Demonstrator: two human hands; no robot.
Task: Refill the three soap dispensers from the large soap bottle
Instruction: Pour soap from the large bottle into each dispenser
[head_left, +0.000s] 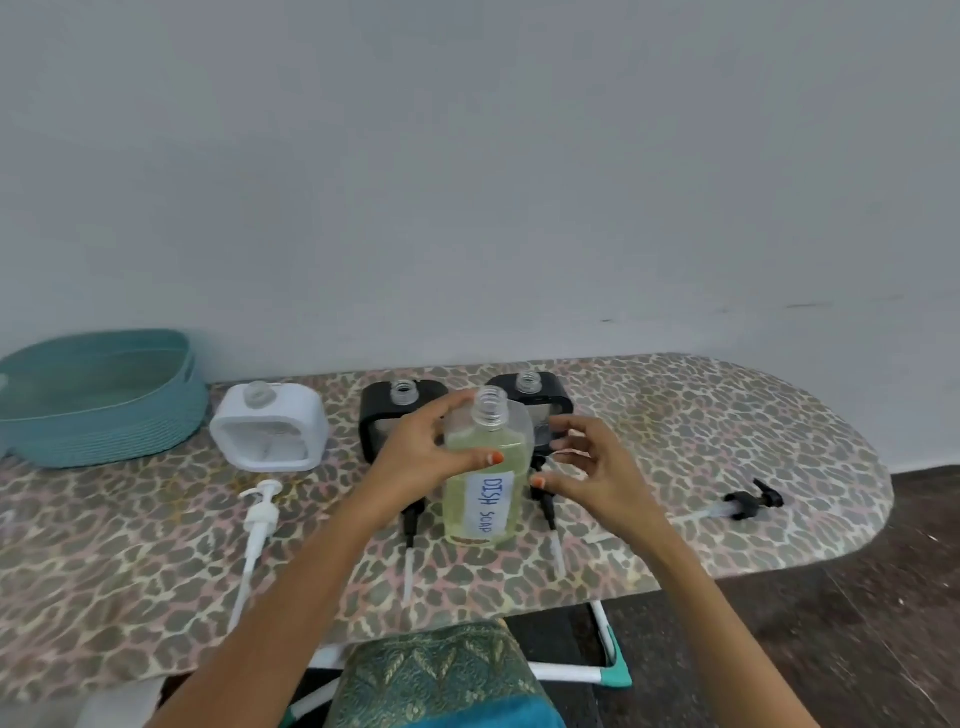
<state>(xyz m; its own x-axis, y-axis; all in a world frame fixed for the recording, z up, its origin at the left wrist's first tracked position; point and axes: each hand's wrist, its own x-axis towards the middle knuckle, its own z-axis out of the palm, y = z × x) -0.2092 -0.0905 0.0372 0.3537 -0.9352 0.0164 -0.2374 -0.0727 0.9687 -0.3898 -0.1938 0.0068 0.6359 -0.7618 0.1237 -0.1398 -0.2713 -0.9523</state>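
Note:
The large clear soap bottle (485, 478), labelled DISH SOAP and holding yellowish liquid, stands uncapped at the middle of the board. My left hand (423, 454) grips its upper left side. My right hand (584, 465) hovers just right of it, fingers loosely curled, thumb near the bottle; whether it touches I cannot tell. Behind stand three uncapped dispensers: a white one (270, 428) at the left, a black one (395, 410) behind my left hand, and another black one (537, 402) behind the bottle.
Pump heads lie on the leopard-print ironing board (727, 441): a white one (260, 519), two black ones (410, 525) (550, 519), and one more (748, 504) at the right. A teal basket (98, 400) sits at the far left. A wall runs behind.

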